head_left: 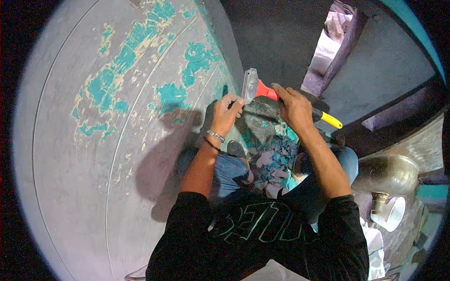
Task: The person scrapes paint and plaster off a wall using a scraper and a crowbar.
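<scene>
Black sleeves lowest in frame. Left: peeling teal-painted wall. Left hand pinching scraper at metal blade; right hand wrapped round red-and-yellow handle. Paint chips littering floor between knees. Likely risk: fingertips cut on blade edge if slipping.

black sleeves, blue jeans, wrist bracelet

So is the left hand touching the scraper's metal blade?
Touching: the head view shows the left hand's fingertips against the blade of the scraper.
</scene>
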`<state>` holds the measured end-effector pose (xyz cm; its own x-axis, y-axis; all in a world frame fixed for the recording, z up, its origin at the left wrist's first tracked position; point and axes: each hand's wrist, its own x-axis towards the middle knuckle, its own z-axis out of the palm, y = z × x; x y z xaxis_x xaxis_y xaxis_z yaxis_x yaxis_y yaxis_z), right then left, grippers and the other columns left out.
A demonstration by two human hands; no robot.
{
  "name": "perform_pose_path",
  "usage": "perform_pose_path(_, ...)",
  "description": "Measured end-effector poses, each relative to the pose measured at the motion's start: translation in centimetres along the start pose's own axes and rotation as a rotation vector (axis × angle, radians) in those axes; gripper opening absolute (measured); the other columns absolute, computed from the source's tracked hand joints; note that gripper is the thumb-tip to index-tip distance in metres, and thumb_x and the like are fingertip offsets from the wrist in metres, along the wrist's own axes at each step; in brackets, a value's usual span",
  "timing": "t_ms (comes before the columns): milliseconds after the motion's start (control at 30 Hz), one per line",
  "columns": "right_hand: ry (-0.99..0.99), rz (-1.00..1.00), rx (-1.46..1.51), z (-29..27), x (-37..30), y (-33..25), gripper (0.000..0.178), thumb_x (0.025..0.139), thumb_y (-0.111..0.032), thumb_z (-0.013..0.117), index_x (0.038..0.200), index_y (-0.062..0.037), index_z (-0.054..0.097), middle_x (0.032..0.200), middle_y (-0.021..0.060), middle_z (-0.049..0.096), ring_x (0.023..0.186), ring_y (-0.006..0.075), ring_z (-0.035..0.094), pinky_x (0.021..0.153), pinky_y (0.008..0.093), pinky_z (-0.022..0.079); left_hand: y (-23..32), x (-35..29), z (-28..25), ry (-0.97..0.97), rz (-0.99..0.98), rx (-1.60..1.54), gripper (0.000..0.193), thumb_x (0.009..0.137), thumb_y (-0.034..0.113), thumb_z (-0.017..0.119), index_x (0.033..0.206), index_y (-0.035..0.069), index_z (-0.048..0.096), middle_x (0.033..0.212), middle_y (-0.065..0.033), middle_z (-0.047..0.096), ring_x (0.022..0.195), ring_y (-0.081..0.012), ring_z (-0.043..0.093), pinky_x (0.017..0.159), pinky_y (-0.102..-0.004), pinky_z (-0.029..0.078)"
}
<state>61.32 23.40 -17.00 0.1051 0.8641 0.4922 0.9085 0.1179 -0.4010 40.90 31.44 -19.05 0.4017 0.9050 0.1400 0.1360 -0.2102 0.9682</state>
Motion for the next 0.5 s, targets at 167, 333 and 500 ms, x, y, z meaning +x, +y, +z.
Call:
perform_pose_path(167,0.041,0.042,0.029,-0.5,0.3,0.7,0.045,0.074,-0.003,0.058,0.117,-0.0153,0.055,0.083,0.0102,0.059,0.076,0.0319,0.060,0.064,0.0428,0.049,-0.6,-0.1,-0.1,-0.032,-0.005,0.041,0.022,0.085,0.024,0.060,0.083,0.002,0.061,0.067,-0.0019,0.057,0.057,-0.0088,0.054,0.052,-0.0237,0.043)
perform_pose_path(333,0.098,0.093,0.089,-1.4,0.5,1.8,0.055,0.073,-0.003,0.061,0.124,-0.0203,0.050,0.087,0.0098,0.059,0.081,0.0327,0.059,0.067,0.0434,0.048,0.1,-0.1,0.0,-0.127,-0.072,0.237,0.016,0.088,0.020,0.056,0.087,0.004,0.059,0.071,-0.0011,0.057,0.062,-0.0088,0.054,0.055,-0.0228,0.044)
perform_pose_path(500,0.007,0.024,0.210,-1.5,0.1,0.8,0.051,0.073,-0.003,0.061,0.122,-0.0167,0.051,0.086,0.0107,0.058,0.082,0.0336,0.059,0.068,0.0440,0.048,-2.6,0.7,-0.8,0.124,0.085,0.043,0.018,0.088,0.018,0.054,0.096,0.002,0.058,0.085,-0.0047,0.058,0.071,-0.0106,0.057,0.059,-0.0243,0.049)
